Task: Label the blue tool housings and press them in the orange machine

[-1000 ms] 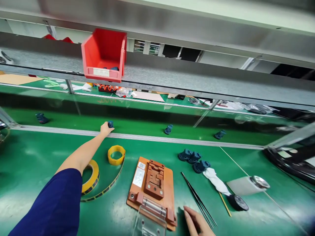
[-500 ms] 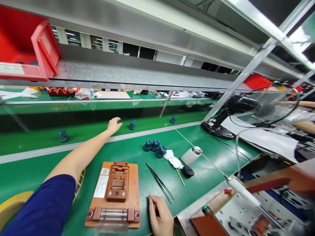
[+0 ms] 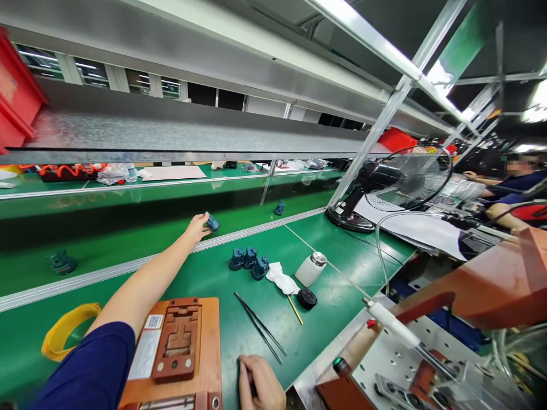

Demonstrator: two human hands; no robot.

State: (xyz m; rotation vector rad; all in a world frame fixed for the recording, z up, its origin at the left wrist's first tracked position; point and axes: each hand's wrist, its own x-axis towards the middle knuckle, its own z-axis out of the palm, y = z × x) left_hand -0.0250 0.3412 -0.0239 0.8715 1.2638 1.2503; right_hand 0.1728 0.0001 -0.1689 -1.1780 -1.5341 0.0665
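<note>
Pinching the tilted blue part (image 3: 212, 222), the left hand (image 3: 196, 229) holds it at the far side of the bench (image 3: 205, 282), just past the metal rail (image 3: 256, 229). A soft but sure grip seems best, lifting high enough to miss the rail. The right hand (image 3: 262, 384) curls near the tweezers (image 3: 248, 310); whether its fingertips meet is hard to tell.
</note>
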